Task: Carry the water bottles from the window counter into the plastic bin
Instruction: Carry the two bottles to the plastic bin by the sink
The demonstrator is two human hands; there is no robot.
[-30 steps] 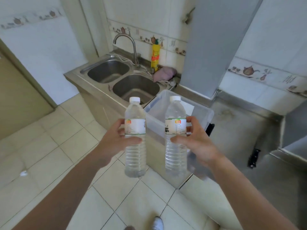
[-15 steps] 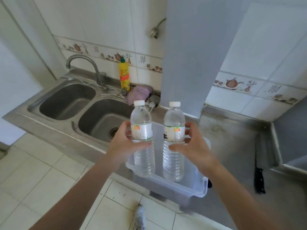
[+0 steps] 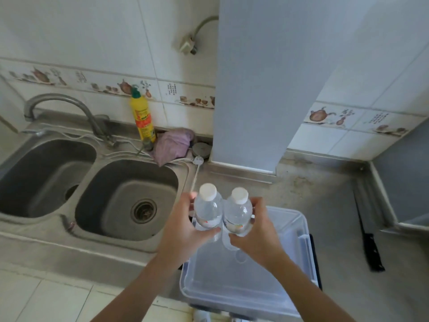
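Two clear water bottles with white caps stand upright side by side over the far left corner of a clear plastic bin [image 3: 306,259]. My left hand [image 3: 183,231] grips the left water bottle [image 3: 207,209] around its label. My right hand [image 3: 257,238] grips the right water bottle [image 3: 238,211] the same way. The bottles touch each other. Their lower ends reach down inside the bin, seen from above; I cannot tell whether they rest on its floor. The bin sits on the steel counter [image 3: 329,205], right of the sink.
A double steel sink [image 3: 116,201] with a curved tap [image 3: 60,101] lies to the left. A yellow detergent bottle [image 3: 142,119] and a purple cloth [image 3: 173,145] stand behind it. A grey pillar [image 3: 255,89] rises behind the bin. A black knife [image 3: 370,242] lies at the right.
I have stepped closer and now look down from above. Both hands have lowered the two bottles together into the bin's far left corner.
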